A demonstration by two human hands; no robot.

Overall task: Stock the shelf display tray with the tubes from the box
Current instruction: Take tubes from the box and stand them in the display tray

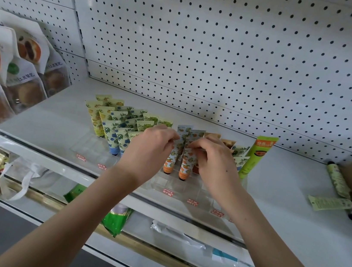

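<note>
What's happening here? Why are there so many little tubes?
A person is filling a clear display tray on a white shelf with little patterned tubes. The left hand pinches the top of one orange tube, and the right hand pinches the second orange tube beside it; both stand cap-down in the tray's middle. Yellow tubes and blue tubes already stand in rows on the left. A few loose tubes lie on the shelf to the right.
</note>
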